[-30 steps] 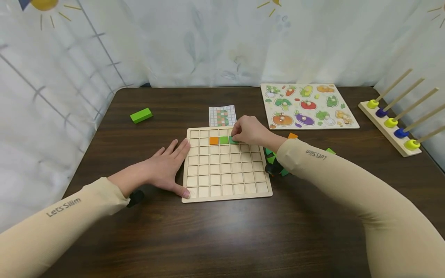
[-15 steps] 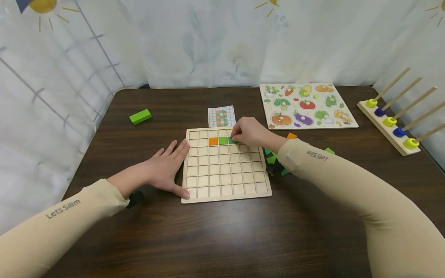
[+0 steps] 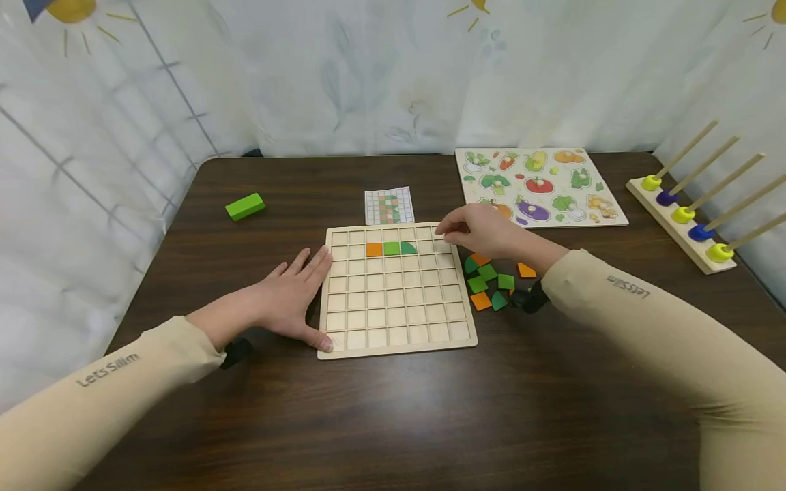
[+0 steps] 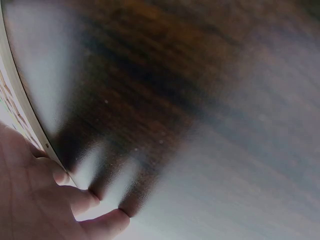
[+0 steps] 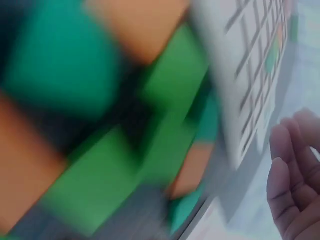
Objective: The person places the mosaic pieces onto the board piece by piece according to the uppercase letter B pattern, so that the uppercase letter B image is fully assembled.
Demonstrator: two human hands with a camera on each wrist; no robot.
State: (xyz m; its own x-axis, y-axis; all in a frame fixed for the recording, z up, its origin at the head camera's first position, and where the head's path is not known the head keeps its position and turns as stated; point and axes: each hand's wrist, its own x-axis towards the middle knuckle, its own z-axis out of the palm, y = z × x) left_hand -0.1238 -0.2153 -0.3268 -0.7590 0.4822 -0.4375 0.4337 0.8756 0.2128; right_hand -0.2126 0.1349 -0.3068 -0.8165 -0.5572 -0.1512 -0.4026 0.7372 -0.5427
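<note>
A wooden grid board [image 3: 399, 352] lies on the dark table. My left hand [image 3: 291, 296] rests spread against its left edge, thumb on the lower left corner. In one row near the top sit an orange square tile [image 3: 374, 250], a green square tile [image 3: 391, 248] and a dark green quarter-circle tile [image 3: 408, 248]. Over the board's upper right corner hovers my right hand [image 3: 482, 230], fingers loosely bent with nothing between them. Several loose tiles [image 3: 487, 273], orange and green, lie beside the board's right edge; they appear blurred in the right wrist view.
A printed pattern card [image 3: 389, 206] lies just behind the board. Behind my right hand is a vegetable puzzle board [image 3: 538, 167]. A peg stand [image 3: 675, 221] with yellow and blue rings stands at far right. One green block [image 3: 245, 206] sits at back left.
My right hand has let go of the dark green quarter-circle tile, leaving it in the grid, and moved right. The loose tiles beside the board have come into view. My left hand stays put.
</note>
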